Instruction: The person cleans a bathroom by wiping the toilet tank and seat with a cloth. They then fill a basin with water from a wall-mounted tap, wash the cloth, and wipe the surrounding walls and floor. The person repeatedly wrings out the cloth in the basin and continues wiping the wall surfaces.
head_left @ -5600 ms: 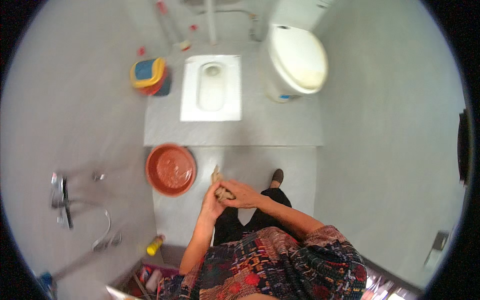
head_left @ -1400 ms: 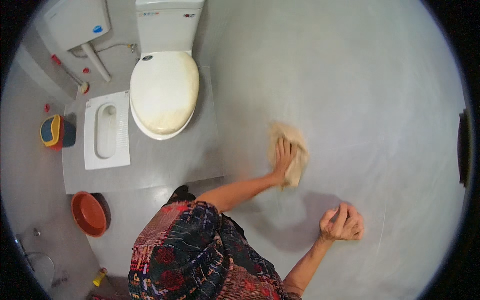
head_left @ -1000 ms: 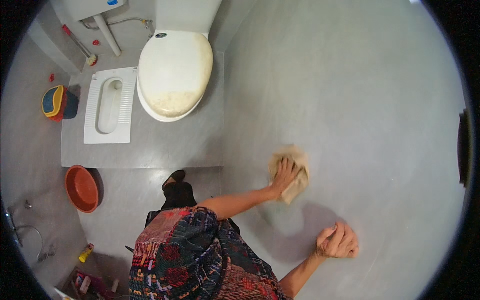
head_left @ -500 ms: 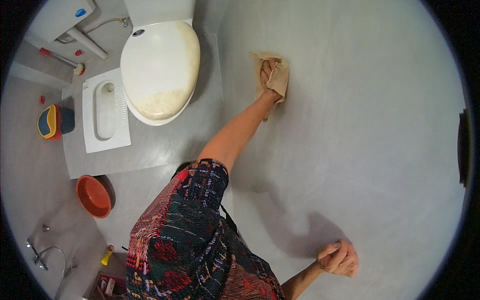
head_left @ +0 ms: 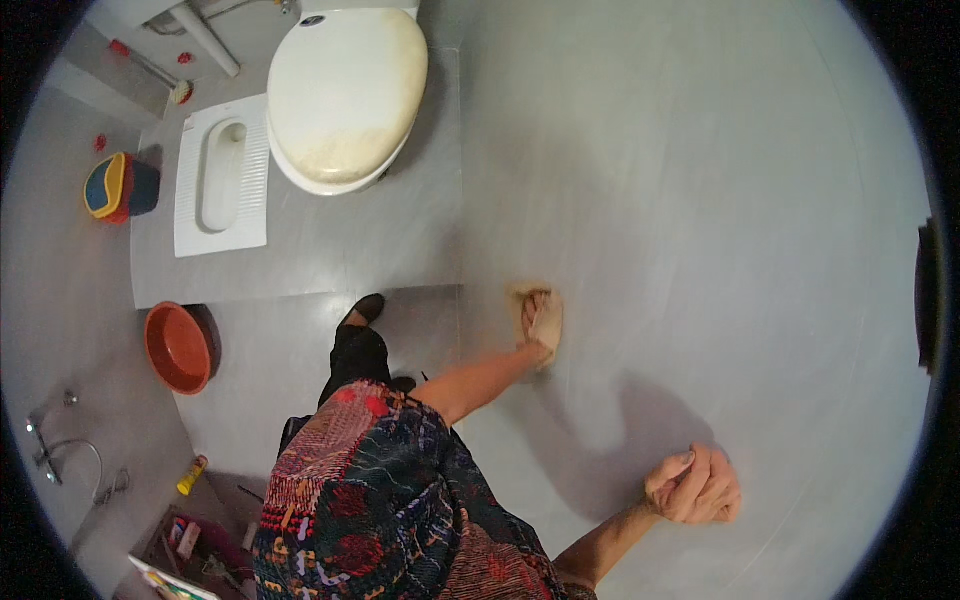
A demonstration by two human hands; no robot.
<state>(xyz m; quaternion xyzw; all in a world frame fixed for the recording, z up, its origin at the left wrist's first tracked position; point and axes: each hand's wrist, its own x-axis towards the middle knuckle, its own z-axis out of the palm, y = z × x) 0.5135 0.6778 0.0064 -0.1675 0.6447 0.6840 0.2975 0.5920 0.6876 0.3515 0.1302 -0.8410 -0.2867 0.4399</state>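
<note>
On the smooth grey wall (head_left: 700, 230) to the right, my left hand (head_left: 531, 313) presses a beige cloth (head_left: 548, 318). Part of the cloth is folded over the hand, and both are slightly blurred. My right hand (head_left: 697, 486) is at the lower right, close to the same wall, with its fingers curled in and nothing visible in them. Whether its knuckles touch the wall I cannot tell. Its shadow falls on the wall beside it.
A white toilet (head_left: 345, 95) stands beside a squat pan (head_left: 222, 178) on a raised grey step (head_left: 370, 250). A brown basin (head_left: 180, 347), a small bin (head_left: 122, 187), a yellow bottle (head_left: 192, 475) and a crate of items (head_left: 185, 535) are on the left. A hand shower (head_left: 45, 450) hangs there.
My left hand has slid the cloth down the picture, nearer to me. My right hand sits slightly higher and further right. The view has shifted, and my dark shoes now show on the floor.
</note>
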